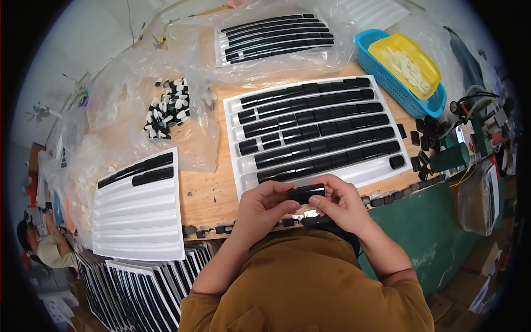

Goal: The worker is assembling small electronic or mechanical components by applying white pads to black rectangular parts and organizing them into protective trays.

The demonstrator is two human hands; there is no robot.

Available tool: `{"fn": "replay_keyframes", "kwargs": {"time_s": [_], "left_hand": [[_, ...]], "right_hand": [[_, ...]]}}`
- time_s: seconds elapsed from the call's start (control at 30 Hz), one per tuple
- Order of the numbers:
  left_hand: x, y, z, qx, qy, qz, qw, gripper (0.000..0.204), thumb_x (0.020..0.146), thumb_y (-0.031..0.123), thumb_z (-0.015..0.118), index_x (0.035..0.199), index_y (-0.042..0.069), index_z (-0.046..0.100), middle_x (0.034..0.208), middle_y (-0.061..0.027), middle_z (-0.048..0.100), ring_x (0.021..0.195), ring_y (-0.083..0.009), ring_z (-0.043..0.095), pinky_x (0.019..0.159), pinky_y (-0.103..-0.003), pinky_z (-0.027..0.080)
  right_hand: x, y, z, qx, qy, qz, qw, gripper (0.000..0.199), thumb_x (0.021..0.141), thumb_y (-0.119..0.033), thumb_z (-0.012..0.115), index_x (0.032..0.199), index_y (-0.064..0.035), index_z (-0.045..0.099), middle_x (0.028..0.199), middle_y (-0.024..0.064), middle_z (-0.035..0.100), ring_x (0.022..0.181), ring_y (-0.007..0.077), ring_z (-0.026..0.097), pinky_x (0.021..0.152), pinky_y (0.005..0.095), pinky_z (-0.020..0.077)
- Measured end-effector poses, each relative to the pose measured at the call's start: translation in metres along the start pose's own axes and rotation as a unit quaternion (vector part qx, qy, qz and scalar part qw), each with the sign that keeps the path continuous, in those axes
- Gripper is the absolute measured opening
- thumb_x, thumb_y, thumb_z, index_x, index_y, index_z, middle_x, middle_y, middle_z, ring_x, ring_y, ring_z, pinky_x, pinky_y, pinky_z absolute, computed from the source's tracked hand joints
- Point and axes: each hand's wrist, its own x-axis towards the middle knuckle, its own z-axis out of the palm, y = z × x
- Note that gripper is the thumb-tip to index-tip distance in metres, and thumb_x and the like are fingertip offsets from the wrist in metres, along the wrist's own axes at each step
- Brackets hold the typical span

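My left hand (pixel 264 206) and my right hand (pixel 338 202) together hold a short glossy black cylinder (pixel 306 193), one at each end, just above the near edge of the wooden table (pixel 204 191). Right behind the hands lies a white grooved tray (pixel 237 178) whose rows are filled with several black cylinders (pixel 318 130). A single black cap (pixel 396 161) sits at the right end of the tray's near row. Both forearms in mustard-brown sleeves come up from the lower edge.
A second white grooved tray (pixel 138 213) with few black cylinders lies left. A bagged filled tray (pixel 274 37) lies at the back. Black-and-white small parts (pixel 167 109) sit in plastic. A blue basket (pixel 399 84) holds a yellow tray. Loose black caps (pixel 425 145) and a machine (pixel 475 130) stand right. A seated person (pixel 41 243) is far left.
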Motion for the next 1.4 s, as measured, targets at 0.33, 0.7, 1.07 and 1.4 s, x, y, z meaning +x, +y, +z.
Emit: {"fn": "replay_keyframes", "kwargs": {"time_s": [0.33, 0.7, 1.07, 1.4], "left_hand": [[0.001, 0.000, -0.003, 0.030, 0.000, -0.015, 0.999, 0.034, 0.084, -0.007, 0.067, 0.116, -0.005, 0.058, 0.095, -0.0121, 0.069, 0.082, -0.0150, 0.068, 0.074, -0.025, 0.056], [0.023, -0.012, 0.007, -0.094, 0.082, -0.017, 0.992, 0.058, 0.102, 0.051, 0.025, 0.133, 0.005, 0.042, 0.136, -0.0091, 0.045, 0.128, -0.0207, 0.039, 0.106, -0.038, 0.032], [0.020, -0.007, 0.004, -0.066, 0.148, 0.086, 0.983, 0.047, 0.102, 0.046, 0.029, 0.118, 0.006, 0.049, 0.122, -0.0088, 0.052, 0.118, -0.0185, 0.047, 0.100, -0.035, 0.036], [-0.008, 0.041, -0.085, 0.139, 0.156, 0.035, 0.977, 0.028, 0.087, -0.002, 0.059, 0.114, 0.004, 0.062, 0.084, -0.0051, 0.067, 0.074, -0.0097, 0.065, 0.059, -0.023, 0.052]], "right_hand": [[0.001, -0.001, 0.005, 0.022, -0.011, 0.026, 0.999, 0.022, 0.091, -0.007, 0.062, 0.111, 0.0008, 0.055, 0.078, 0.0030, 0.064, 0.063, 0.0049, 0.055, 0.057, 0.0190, 0.0457], [0.001, 0.001, 0.028, 0.050, -0.169, 0.136, 0.975, 0.022, 0.095, -0.012, 0.056, 0.115, -0.0029, 0.051, 0.080, 0.0024, 0.063, 0.062, 0.0062, 0.055, 0.059, 0.0205, 0.0451], [-0.001, 0.005, 0.043, -0.022, -0.140, 0.029, 0.989, 0.017, 0.092, -0.010, 0.060, 0.108, -0.0059, 0.055, 0.064, -0.0012, 0.057, 0.050, 0.0041, 0.049, 0.046, 0.0218, 0.0369], [0.025, 0.015, -0.040, -0.239, 0.118, -0.128, 0.955, 0.043, 0.092, -0.014, 0.058, 0.133, -0.0051, 0.049, 0.124, 0.0111, 0.056, 0.108, 0.0156, 0.054, 0.085, 0.0293, 0.0477]]}}
